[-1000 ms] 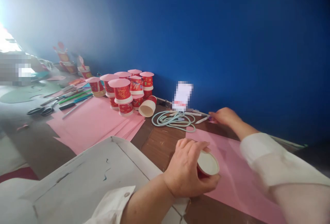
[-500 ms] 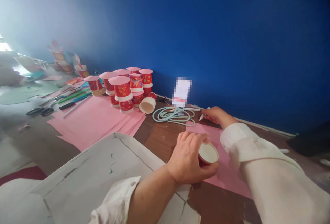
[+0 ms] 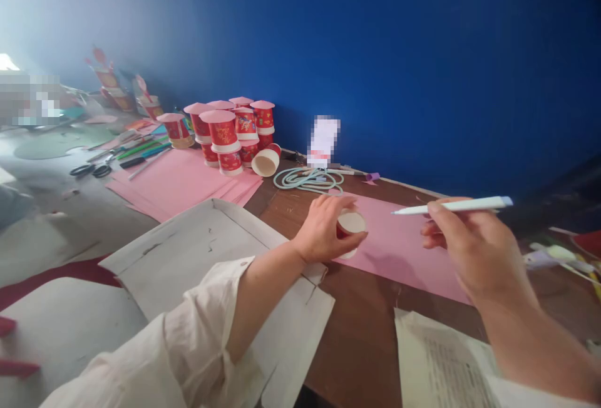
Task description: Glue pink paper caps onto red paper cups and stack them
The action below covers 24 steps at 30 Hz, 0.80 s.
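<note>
My left hand (image 3: pixel 322 231) is wrapped round a red paper cup (image 3: pixel 352 223), whose white bottom faces up. The cup is at the left part of a pink sheet of paper (image 3: pixel 408 264), with its white rim low down by the sheet. Over the sheet's right side, my right hand (image 3: pixel 483 251) grips a white marker pen (image 3: pixel 472 205) held almost level. The pen's thin bluish tip points left toward the cup, clearly apart from it. Behind the cup lies a coiled pale-green cable (image 3: pixel 307 179).
Red paper cups with pink paper tops (image 3: pixel 224 132) stand stacked at the back left, beside one cup lying on its side (image 3: pixel 266 161). Pink sheets (image 3: pixel 181 186), black scissors (image 3: pixel 91 170) and several pens lie left. White cardboard (image 3: pixel 188 248) and a printed page (image 3: pixel 444 358) are in front.
My right hand has come back from the wall side toward the right, bringing the marker pen over the pink sheet. The left hand still holds the cup. The view has shifted.
</note>
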Each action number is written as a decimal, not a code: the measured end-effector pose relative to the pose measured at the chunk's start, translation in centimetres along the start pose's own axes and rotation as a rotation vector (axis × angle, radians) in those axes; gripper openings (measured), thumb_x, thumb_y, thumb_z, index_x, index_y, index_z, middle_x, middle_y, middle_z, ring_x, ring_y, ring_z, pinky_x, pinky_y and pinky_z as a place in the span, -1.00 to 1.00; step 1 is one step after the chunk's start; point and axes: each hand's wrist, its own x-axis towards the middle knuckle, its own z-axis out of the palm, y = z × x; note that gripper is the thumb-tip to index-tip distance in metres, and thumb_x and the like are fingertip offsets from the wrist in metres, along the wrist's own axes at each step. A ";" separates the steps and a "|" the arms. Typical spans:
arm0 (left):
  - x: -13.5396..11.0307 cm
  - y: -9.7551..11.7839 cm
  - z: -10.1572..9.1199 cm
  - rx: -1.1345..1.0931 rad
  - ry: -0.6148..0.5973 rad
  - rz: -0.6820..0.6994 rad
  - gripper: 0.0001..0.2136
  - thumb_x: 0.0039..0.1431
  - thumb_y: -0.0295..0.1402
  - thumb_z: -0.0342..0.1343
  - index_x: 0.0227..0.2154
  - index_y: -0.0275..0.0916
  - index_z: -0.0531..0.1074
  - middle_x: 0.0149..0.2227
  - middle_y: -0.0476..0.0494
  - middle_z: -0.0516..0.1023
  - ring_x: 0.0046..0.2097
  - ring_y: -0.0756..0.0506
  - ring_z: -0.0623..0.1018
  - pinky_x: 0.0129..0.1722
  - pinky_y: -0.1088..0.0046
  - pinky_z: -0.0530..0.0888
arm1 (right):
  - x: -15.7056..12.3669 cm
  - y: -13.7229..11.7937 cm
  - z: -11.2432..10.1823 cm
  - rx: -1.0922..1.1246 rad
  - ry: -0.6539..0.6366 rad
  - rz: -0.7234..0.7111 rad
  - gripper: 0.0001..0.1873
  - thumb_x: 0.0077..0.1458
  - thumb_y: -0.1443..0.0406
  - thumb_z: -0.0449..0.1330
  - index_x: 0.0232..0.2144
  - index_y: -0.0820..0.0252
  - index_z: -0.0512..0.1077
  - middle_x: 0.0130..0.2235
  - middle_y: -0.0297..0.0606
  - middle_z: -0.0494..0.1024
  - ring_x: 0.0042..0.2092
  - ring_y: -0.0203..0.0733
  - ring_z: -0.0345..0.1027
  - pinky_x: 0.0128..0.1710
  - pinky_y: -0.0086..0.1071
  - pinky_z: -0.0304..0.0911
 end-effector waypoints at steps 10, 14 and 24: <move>0.6 1.1 -1.2 -0.052 -0.107 -0.157 -0.53 -0.02 -0.22 0.25 -0.03 -0.17 0.34 -0.03 -0.13 0.49 0.05 -0.18 0.43 0.09 0.23 0.32 | -6.8 2.0 3.0 -0.052 -0.304 -0.447 -0.95 0.19 0.32 0.15 -0.25 0.11 0.37 -0.29 -0.33 0.46 -0.33 -0.29 0.38 -0.34 -0.46 0.28; 0.8 1.2 -1.4 -0.089 -0.126 -0.187 -0.51 -0.04 -0.25 0.26 0.00 -0.17 0.34 -0.06 -0.11 0.51 0.03 -0.15 0.45 0.07 0.25 0.35 | -7.0 1.9 3.5 -0.006 -0.360 -0.472 -0.94 0.19 0.36 0.14 -0.26 0.13 0.36 -0.30 -0.35 0.45 -0.29 -0.29 0.36 -0.25 -0.45 0.26; 0.9 1.1 -1.4 -0.091 -0.114 -0.185 -0.49 -0.08 -0.28 0.27 -0.01 -0.18 0.35 -0.03 -0.15 0.49 0.01 -0.17 0.47 0.05 0.22 0.38 | -7.4 2.7 5.2 -0.011 -0.426 -0.371 -0.82 0.20 0.31 0.16 -0.13 0.06 0.45 -0.14 -0.31 0.55 -0.11 -0.18 0.44 -0.08 -0.37 0.30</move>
